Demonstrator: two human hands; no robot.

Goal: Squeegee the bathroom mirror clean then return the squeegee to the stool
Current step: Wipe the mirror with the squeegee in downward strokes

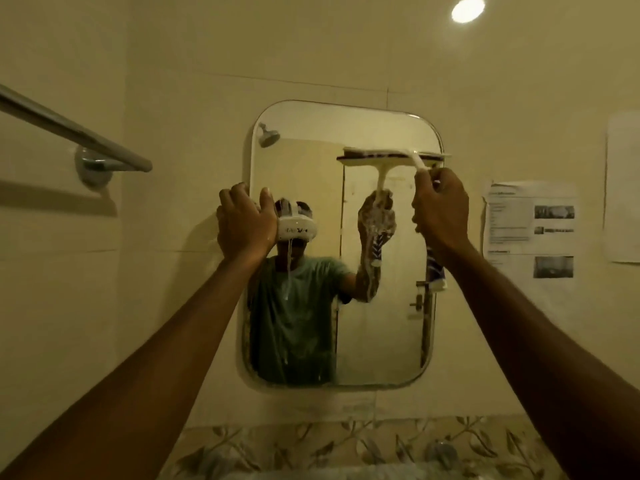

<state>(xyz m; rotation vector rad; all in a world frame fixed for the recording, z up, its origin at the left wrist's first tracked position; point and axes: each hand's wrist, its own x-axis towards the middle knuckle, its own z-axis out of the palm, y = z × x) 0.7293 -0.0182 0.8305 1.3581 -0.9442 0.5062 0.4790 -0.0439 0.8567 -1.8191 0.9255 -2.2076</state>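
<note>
A rounded rectangular mirror (377, 334) hangs on the cream tiled wall, with soapy streaks running down its left and middle. My right hand (440, 209) grips the handle of a white squeegee (398, 154), whose blade lies flat and level against the mirror's upper right part. My left hand (242, 220) clasps the mirror's left edge, fingers curled round the rim. The stool is out of view.
A chrome towel rail (72, 129) juts from the left wall at head height. Printed paper sheets (530, 230) are stuck on the wall right of the mirror. A leaf-patterned tile band (346, 441) runs below the mirror. A ceiling light (467, 9) glows above.
</note>
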